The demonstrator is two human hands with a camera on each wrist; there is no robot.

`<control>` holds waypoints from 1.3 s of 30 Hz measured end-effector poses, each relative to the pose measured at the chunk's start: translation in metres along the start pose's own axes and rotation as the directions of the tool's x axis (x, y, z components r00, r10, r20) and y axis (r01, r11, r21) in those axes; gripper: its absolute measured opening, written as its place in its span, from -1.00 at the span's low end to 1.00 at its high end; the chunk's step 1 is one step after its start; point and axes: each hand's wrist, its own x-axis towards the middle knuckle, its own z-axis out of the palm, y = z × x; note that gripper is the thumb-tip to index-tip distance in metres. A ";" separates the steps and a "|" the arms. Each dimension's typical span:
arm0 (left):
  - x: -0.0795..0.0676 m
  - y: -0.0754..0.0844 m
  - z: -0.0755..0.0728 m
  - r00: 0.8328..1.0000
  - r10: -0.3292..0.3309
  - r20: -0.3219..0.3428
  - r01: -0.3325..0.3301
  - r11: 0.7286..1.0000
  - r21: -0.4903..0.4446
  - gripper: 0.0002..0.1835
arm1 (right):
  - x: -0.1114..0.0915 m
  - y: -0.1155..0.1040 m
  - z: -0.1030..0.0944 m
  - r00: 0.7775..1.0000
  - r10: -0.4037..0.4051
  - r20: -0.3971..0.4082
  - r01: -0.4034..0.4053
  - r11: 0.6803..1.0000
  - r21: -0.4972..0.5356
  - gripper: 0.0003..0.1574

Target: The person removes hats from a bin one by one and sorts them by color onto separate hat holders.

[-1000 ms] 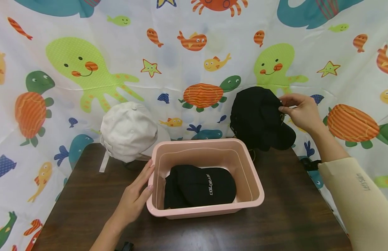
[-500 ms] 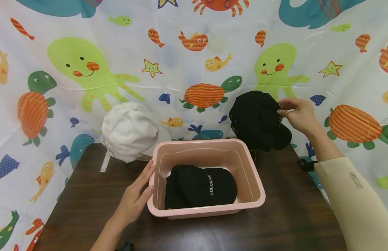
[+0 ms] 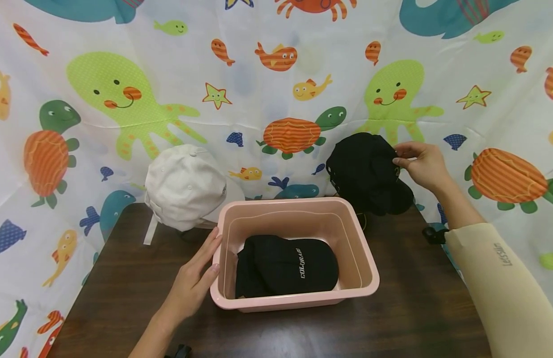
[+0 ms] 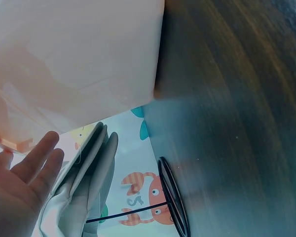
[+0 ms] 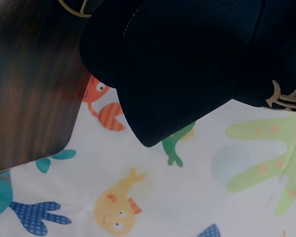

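My right hand [image 3: 424,166] pinches the front of a black cap [image 3: 358,174] with thumb and fingers, at the back right. The cap's brim [image 5: 177,74] points down to the right, and gold lettering [image 5: 288,96] shows on its front. With fairly straight fingers, my left hand [image 3: 193,286] touches the left rim of a pink plastic bin [image 3: 258,223]. Inside the bin lies another black cap [image 3: 303,266] with white lettering on its brim. A white cap [image 3: 184,186] sits at the back left, beyond the left hand's fingertips.
Below the held cap, part of a gold wire ring [image 5: 74,9] shows. A black wire ring [image 4: 172,197] stands under the white cap. The dark wooden table [image 3: 137,278] ends against a white curtain [image 3: 240,119] printed with sea animals.
The right hand and the black cap it holds have moved slightly down and left. The left hand, the bin and the white cap look unmoved.
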 end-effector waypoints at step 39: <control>0.001 0.001 0.001 1.000 -0.003 0.000 0.003 1.000 -0.019 -0.32 | -0.013 0.022 0.024 0.995 0.061 0.075 -0.064 0.997 0.034 -0.55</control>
